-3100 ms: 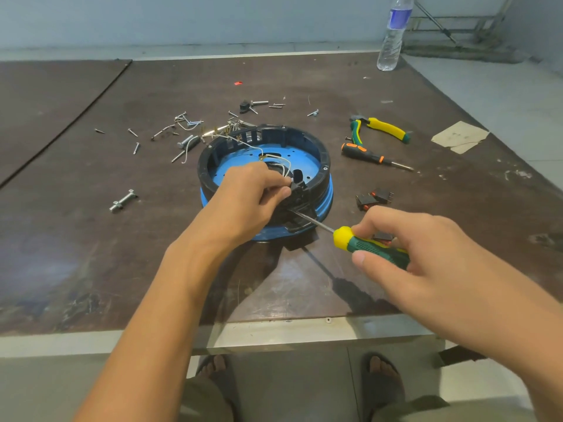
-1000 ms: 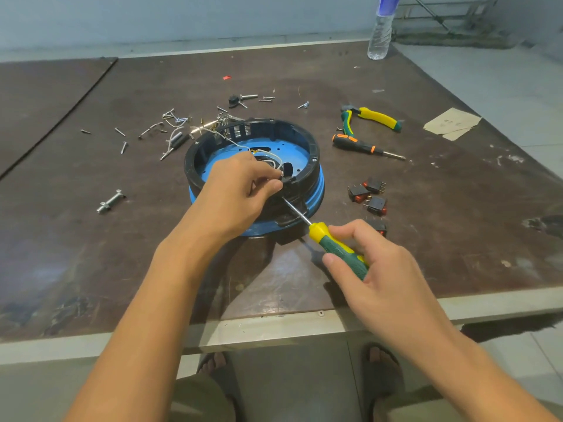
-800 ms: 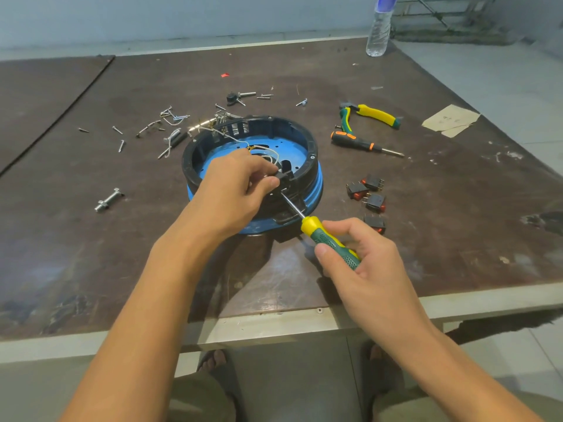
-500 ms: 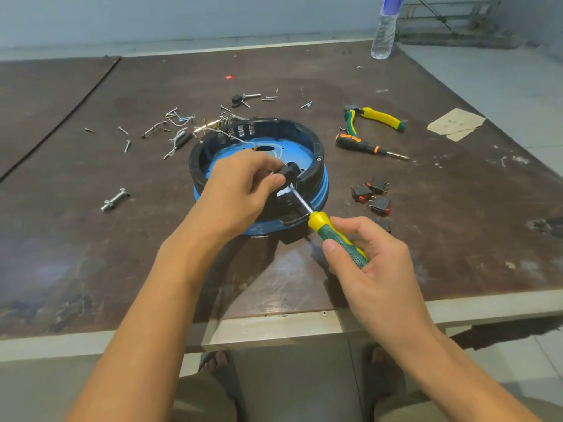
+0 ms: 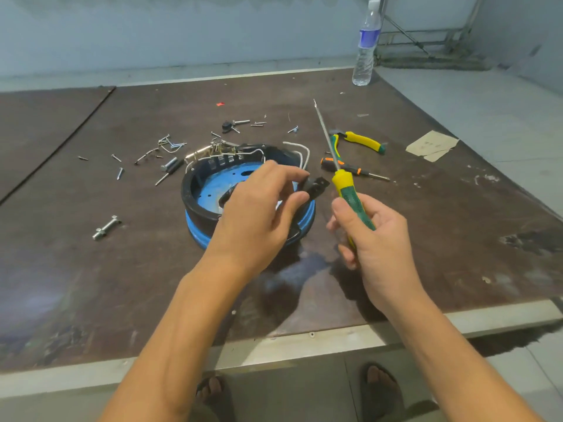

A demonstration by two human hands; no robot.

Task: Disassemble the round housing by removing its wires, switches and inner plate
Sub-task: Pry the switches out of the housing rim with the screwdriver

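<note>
Over the three-o'clock rim of the round housing [image 5: 195, 205], in the head view, my left hand [image 5: 259, 214] pinches a black switch [image 5: 317, 185] between thumb and fingertips, holding it just clear of the black wall. White wires [image 5: 301, 153] loop from behind my fingers back over the rim at about one o'clock, so I judge the switch is out of its slot but not yet cut loose.

My right hand [image 5: 377, 242] is closed around the green-and-yellow handle of the screwdriver [image 5: 350, 196], which stands just beside the switch at its three o'clock, shaft pointing up toward twelve and touching nothing.

Screws [image 5: 170, 144] lie scattered on the table [image 5: 91, 284] from the housing's ten to twelve o'clock, so the fasteners look largely out. What is left, I judge: freeing these wires, then lifting the blue inner plate [image 5: 213, 188], which sits in the bottom of the housing.
</note>
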